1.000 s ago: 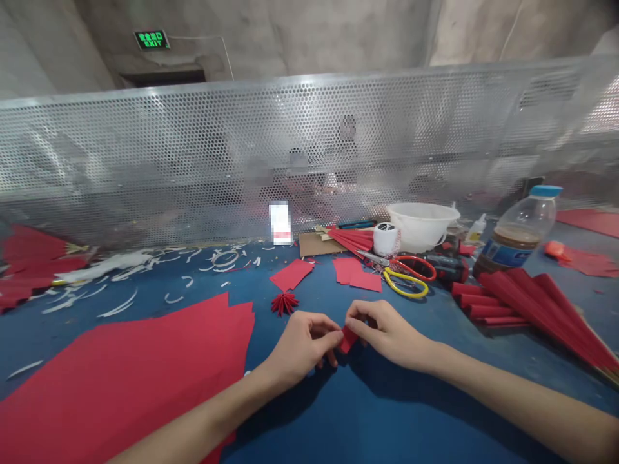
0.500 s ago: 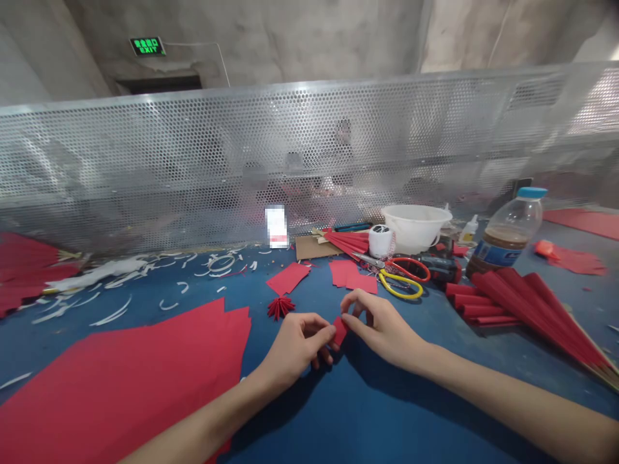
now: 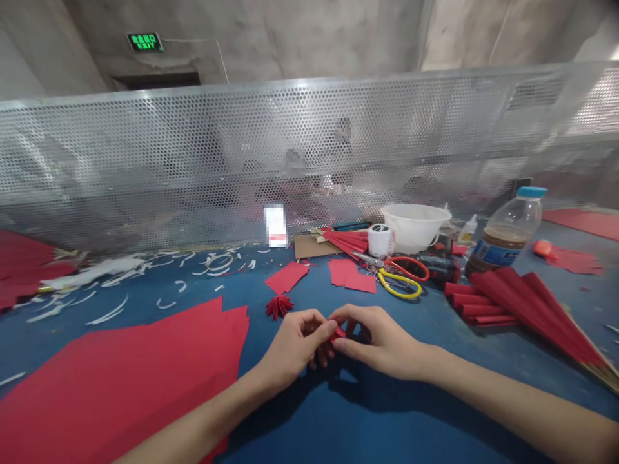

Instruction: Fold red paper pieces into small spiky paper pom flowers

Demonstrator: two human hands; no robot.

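- Well, the left hand [image 3: 294,341] and right hand [image 3: 378,335] meet, their fingers [image 3: 351,314] closed narrowly on a small red paper piece [image 3: 337,334], about equally near both; its long axis is hidden.
- Just beyond the left fingers, a red paper rosette [image 3: 279,307] sits on the blue counter [image 3: 411,412].
- Farther beyond the fingers lie scissors [image 3: 401,274].

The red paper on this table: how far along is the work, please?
Already done: one small pleated red paper flower lies on the table, and folded red paper fans lie at right. In hand: the left hand and right hand pinch a small red paper piece together. Still to do: a large pile of flat red sheets and a few cut red pieces look unfolded.
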